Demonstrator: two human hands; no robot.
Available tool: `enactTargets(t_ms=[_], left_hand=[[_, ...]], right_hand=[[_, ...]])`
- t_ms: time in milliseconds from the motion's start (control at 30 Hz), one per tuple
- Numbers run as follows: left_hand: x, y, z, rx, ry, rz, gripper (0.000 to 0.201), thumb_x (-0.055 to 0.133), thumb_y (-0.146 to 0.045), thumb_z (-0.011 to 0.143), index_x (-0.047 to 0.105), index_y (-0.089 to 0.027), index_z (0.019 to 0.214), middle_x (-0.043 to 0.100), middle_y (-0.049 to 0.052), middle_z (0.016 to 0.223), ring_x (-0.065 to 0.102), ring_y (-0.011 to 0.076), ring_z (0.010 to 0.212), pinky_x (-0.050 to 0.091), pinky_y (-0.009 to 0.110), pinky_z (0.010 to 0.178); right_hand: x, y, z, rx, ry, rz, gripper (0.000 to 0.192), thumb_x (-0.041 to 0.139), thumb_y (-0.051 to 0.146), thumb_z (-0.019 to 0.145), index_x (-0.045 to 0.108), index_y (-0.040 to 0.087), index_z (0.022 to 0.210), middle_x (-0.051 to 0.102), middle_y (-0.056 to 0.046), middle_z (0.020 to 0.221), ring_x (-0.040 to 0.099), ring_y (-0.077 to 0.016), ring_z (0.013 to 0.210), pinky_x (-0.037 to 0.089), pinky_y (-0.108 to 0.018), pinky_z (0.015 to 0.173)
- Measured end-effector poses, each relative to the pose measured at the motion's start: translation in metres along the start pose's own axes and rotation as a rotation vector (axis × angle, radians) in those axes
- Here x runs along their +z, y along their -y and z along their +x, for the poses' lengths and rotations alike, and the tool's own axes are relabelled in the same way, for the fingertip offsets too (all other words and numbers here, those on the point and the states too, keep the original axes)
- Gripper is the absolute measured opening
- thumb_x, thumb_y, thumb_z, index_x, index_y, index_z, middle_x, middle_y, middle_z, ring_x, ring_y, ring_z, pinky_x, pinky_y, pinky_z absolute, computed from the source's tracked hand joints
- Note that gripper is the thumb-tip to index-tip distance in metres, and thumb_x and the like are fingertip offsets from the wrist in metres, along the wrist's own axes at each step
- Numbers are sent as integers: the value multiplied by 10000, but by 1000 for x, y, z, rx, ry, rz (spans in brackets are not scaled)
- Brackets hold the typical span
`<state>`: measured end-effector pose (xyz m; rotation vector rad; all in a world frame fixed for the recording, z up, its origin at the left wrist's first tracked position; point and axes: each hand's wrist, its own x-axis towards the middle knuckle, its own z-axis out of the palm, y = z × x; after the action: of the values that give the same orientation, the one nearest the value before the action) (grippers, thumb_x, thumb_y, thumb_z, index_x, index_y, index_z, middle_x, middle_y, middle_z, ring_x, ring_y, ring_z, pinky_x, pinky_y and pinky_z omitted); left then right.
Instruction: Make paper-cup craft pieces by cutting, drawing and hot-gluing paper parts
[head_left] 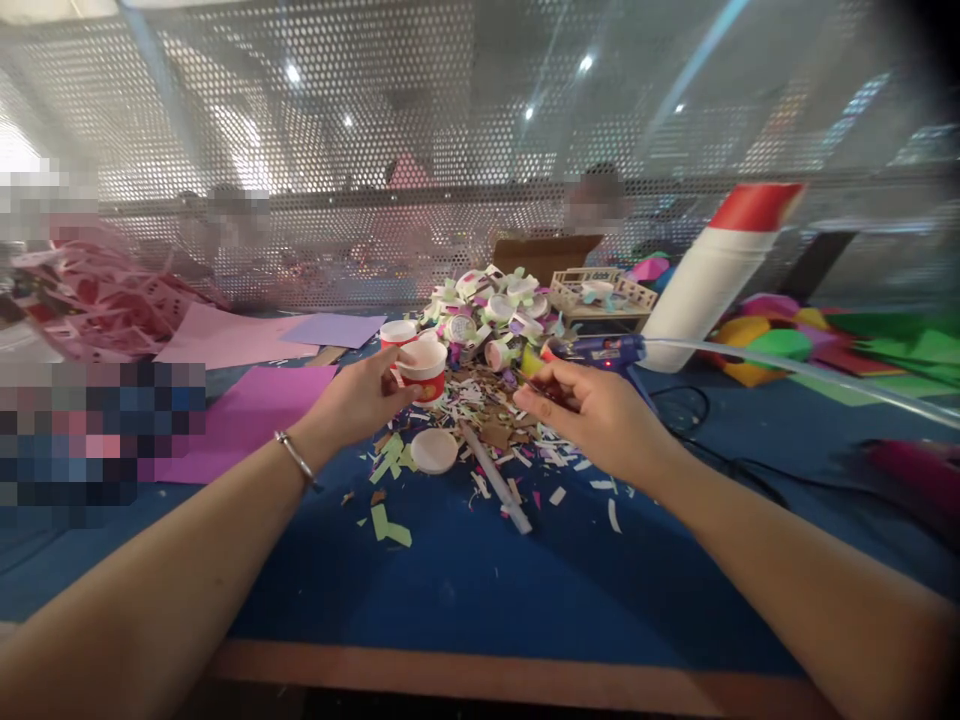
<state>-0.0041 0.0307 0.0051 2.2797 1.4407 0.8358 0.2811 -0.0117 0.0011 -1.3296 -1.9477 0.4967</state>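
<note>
My left hand holds a small red and white paper cup tilted toward me, above the blue table. A second small cup stands just behind it. My right hand grips a blue hot glue gun, whose nozzle points left toward the cup and whose clear glue stick trails off to the right. A white round lid and a loose glue stick lie on the table between my hands, among paper scraps.
A pile of decorated small cups sits behind the scraps, with a cream basket and a large white bottle with a red cap to its right. Purple paper sheets lie left, coloured felt right. A perforated screen stands behind; people sit beyond it.
</note>
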Motion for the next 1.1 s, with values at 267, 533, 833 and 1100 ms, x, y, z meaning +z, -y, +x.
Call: enactTargets(t_ms=[267, 533, 833, 1100], left_hand=[[-1, -23, -4, -7, -211, -209, 352, 573, -534, 938, 510, -201, 844, 513, -13, 664, 434, 123, 564, 289, 273, 521], [22, -43, -23, 50, 70, -513, 381, 529, -542, 968, 519, -196, 808, 571, 35, 750, 524, 159, 668, 386, 311, 606], [27, -59, -33, -71, 211, -776, 371, 530, -559, 960, 514, -193, 1018, 524, -1, 778, 499, 125, 646, 414, 279, 575], [37, -64, -40, -163, 137, -882, 692, 776, -456, 805, 379, -186, 1303, 663, 105, 1086, 667, 216, 878, 532, 351, 762]], right_hand=[[9, 1, -3, -19, -24, 154, 326, 646, 546, 894, 636, 223, 934, 677, -38, 846, 598, -187, 706, 454, -332, 643], [14, 12, -6, -3, -25, 313, 322, 676, 514, 888, 622, 230, 1030, 650, -30, 848, 562, -161, 681, 439, -297, 590], [17, 18, -9, 5, 28, 513, 309, 697, 483, 888, 611, 223, 1030, 548, 29, 731, 433, -88, 566, 334, -239, 492], [15, 15, -7, 32, -99, 477, 263, 688, 453, 906, 615, 208, 844, 406, 78, 546, 322, -55, 444, 219, -245, 421]])
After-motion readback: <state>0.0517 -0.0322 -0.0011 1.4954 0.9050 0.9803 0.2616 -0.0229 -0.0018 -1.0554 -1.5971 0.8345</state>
